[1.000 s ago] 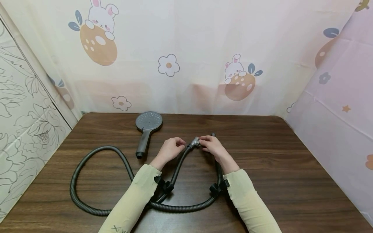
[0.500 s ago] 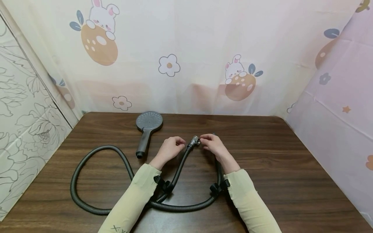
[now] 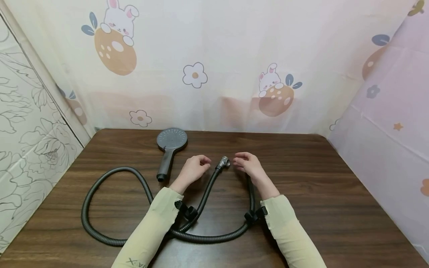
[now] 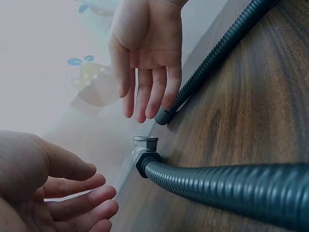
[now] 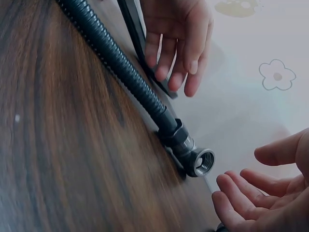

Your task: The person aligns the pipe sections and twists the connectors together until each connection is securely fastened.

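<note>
A silvery metal elbow fitting (image 3: 223, 162) is on one end of the dark ribbed shower hose (image 3: 208, 188). In the right wrist view the threaded mouth of the elbow fitting (image 5: 204, 162) faces the right hand (image 5: 270, 198). My left hand (image 3: 193, 170) is just left of the fitting, apart from it, its fingers relaxed and holding nothing. On the other side my right hand (image 3: 252, 168) has loosely spread fingers, also holding nothing. The hose's other end (image 4: 165, 117) lies below the right hand in the left wrist view. The grey hand shower (image 3: 169, 152) lies left of the left hand.
The hose loops out left across the brown wooden table (image 3: 318, 193) and passes under the left sleeve (image 3: 151, 230). Black wrist mounts (image 3: 253, 216) sit close over the hose. A printed curtain (image 3: 228, 44) hangs behind the table's back edge.
My right hand has let go of the elbow fitting and moved right, its fingers loosening. The left hand has shifted slightly left. The fitting and hose stay nearly in place.
</note>
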Action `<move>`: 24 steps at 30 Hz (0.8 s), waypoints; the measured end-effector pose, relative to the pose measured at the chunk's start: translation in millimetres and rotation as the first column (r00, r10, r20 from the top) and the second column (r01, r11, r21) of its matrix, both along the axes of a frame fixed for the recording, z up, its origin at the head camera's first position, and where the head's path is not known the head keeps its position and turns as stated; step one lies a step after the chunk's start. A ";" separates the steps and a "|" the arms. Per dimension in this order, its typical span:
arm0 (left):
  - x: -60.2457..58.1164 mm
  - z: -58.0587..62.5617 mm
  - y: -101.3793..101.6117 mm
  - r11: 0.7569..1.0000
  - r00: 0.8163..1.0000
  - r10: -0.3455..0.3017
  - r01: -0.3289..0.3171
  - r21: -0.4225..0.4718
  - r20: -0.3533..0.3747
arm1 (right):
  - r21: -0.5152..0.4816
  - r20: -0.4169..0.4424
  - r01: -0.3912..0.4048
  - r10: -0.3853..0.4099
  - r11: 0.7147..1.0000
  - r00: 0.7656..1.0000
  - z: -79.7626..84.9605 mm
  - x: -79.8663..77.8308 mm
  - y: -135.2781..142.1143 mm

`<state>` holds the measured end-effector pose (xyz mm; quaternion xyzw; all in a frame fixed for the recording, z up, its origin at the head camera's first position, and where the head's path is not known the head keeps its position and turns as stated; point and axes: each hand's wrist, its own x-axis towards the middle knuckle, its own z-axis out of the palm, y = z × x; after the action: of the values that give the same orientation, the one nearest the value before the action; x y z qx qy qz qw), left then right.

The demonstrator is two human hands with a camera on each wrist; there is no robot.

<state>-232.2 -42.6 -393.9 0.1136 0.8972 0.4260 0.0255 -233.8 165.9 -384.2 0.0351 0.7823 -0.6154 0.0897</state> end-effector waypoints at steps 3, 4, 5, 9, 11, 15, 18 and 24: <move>0.0 -0.6 -1.5 1.000 1.000 0.001 -0.001 -0.004 0.010 | -0.021 0.010 0.029 -0.029 0.999 1.000 -1.1 0.9 2.4; -0.1 -0.8 -2.1 1.000 1.000 0.005 -0.005 -0.005 0.011 | -0.028 0.012 0.035 -0.034 0.999 0.999 -1.1 0.9 3.0; -0.1 -1.1 -2.7 1.000 1.000 0.011 -0.011 -0.006 0.008 | -0.034 0.012 0.036 -0.036 0.999 0.999 -1.0 0.8 3.5; 0.4 0.5 -5.8 0.999 0.999 0.039 -0.039 -0.004 0.005 | -0.042 0.006 0.028 -0.028 0.999 1.000 0.0 0.4 5.4; 0.9 2.5 -7.5 0.999 0.999 0.044 -0.044 -0.004 0.008 | -0.039 0.005 0.023 -0.023 0.999 1.000 0.2 0.3 6.9; 1.6 5.8 -10.6 0.998 0.998 0.055 -0.055 -0.011 0.010 | -0.042 0.008 0.026 -0.026 0.999 1.000 -0.7 -0.5 9.5; 1.8 6.7 -13.3 0.998 0.998 0.067 -0.067 -0.014 0.012 | -0.042 -0.002 0.025 -0.025 0.999 1.000 -1.2 -1.6 10.0; 2.6 7.7 -18.5 0.998 0.998 0.063 -0.063 -0.017 0.000 | -0.036 -0.010 0.043 -0.043 0.998 0.999 -1.9 -1.9 13.7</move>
<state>-229.5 -61.1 -386.2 0.0848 0.9039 0.4191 0.0131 -235.8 179.6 -386.1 0.0470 0.7708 -0.6311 0.0730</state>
